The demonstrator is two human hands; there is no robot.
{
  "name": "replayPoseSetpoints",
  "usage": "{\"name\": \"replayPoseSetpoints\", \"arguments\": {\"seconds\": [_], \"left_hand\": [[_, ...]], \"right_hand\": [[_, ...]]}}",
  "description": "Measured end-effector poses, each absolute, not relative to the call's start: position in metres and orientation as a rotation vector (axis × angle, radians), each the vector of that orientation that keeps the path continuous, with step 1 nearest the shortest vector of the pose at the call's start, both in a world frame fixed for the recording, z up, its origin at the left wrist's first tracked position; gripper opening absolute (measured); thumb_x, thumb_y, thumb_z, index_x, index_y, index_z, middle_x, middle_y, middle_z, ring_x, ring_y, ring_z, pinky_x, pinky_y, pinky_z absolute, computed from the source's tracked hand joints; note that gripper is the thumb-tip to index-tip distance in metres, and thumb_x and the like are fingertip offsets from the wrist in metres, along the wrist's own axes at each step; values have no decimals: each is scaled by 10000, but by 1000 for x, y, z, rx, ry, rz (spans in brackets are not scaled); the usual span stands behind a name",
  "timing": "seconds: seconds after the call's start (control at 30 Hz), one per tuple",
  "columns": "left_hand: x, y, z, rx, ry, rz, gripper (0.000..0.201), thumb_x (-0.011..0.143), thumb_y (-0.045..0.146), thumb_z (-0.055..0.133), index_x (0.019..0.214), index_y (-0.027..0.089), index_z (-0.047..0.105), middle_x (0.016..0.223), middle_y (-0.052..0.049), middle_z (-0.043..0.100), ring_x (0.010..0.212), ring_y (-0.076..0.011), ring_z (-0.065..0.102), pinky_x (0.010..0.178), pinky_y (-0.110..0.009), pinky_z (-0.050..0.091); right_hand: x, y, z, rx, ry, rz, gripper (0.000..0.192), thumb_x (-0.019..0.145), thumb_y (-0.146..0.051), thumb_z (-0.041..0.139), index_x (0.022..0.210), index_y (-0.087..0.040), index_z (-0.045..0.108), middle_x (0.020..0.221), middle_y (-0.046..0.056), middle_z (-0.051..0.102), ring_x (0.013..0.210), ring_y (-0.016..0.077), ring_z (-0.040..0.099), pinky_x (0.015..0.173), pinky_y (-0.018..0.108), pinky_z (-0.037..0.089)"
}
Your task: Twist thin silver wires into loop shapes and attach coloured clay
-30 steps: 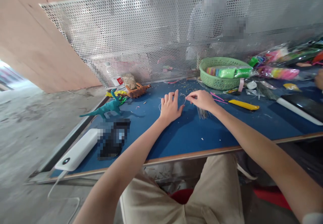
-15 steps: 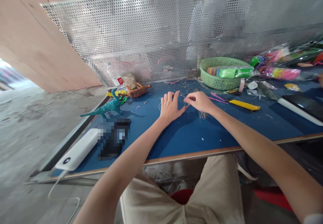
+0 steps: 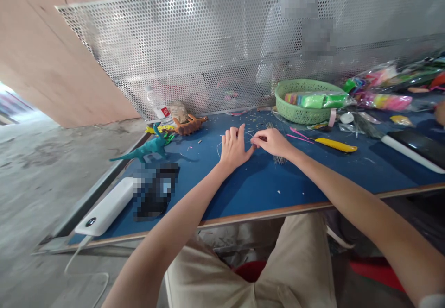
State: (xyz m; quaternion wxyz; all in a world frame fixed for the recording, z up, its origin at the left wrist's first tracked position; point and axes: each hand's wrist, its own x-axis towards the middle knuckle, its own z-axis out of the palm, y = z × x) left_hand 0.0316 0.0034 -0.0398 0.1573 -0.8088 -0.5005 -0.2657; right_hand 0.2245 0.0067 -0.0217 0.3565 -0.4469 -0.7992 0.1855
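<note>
My left hand [image 3: 233,147] lies palm down on the blue tabletop, fingers stretched out and thumb reaching right. A thin pale strand [image 3: 219,149] curves out from beneath it on the left side. My right hand [image 3: 273,141] is closed in a pinch at the tip of the left thumb. The strand runs up to those fingertips, though their exact hold on it is partly hidden. Under the right hand rests a bundle of thin, stiff wires [image 3: 279,159], its middle covered. Whether the strand is wire or thread I cannot tell.
A yellow utility knife [image 3: 336,145] and pink strips [image 3: 299,136] lie right of the wires. Behind stands a green basket [image 3: 302,113]. On the left are a teal toy dinosaur [image 3: 148,148], a white power bank [image 3: 106,206] and a bottle [image 3: 155,100]. A perforated metal screen [image 3: 208,44] borders the back.
My right hand has shifted slightly left, closer against the left thumb. The left hand stays nearly in place, its thumb drawn in a little.
</note>
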Motion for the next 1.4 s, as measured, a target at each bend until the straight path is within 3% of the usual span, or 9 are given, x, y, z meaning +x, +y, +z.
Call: {"name": "replayPoseSetpoints", "arguments": {"seconds": [0.3,0.43,0.53,0.73,1.03,1.17,1.4], "left_hand": [[22,11,-33,-2437,-1294,-826,813,931,614,602,1537,106,413,1265,-197,561,1140,-336,568,960,-464,490],[7,17,-21,-2675,-1170,-928,509,970,499,624,1363,175,606,1136,-110,651,1060,-244,616,981,-401,502],[0,21,-15,-2786,-1060,-991,432,952,458,677,1294,196,657,1066,-71,701,1022,-222,625,999,-400,483],[-3,28,-17,-3002,-1060,-958,372,919,408,735,1240,223,701,985,-34,734,946,-191,661,950,-360,487],[-11,32,-18,-2860,-1084,-884,343,928,451,717,1213,260,701,1045,-28,710,984,-186,650,894,-320,492],[-10,28,-15,-2825,-1115,-889,339,917,463,730,1200,276,709,1074,-25,703,926,-165,649,789,-281,482],[-8,25,-15,-2776,-1096,-926,380,913,504,720,1205,261,702,1017,-25,685,873,-151,640,799,-278,492]], "right_hand": [[229,9,-19,-1259,-2096,306,223,977,-368,622,912,-238,792,760,14,758,684,179,649,632,293,376],[230,7,-15,-1244,-2163,246,217,1000,-337,597,922,-250,781,812,6,778,755,185,681,665,294,384],[231,6,-14,-1197,-2213,256,208,1000,-315,592,916,-250,772,831,3,781,786,184,687,686,294,392],[238,14,-21,-1156,-2345,397,240,1003,-353,587,896,-243,772,827,8,781,653,154,636,656,306,390],[232,14,-26,-1083,-2351,212,210,1016,-279,560,1008,-244,767,956,30,784,916,221,680,770,331,428],[229,12,-26,-1078,-2358,119,213,1022,-250,551,997,-235,762,944,34,783,935,229,666,801,341,428],[231,10,-23,-1101,-2300,147,217,1007,-200,558,936,-242,759,887,13,780,915,216,654,794,328,421]]}}
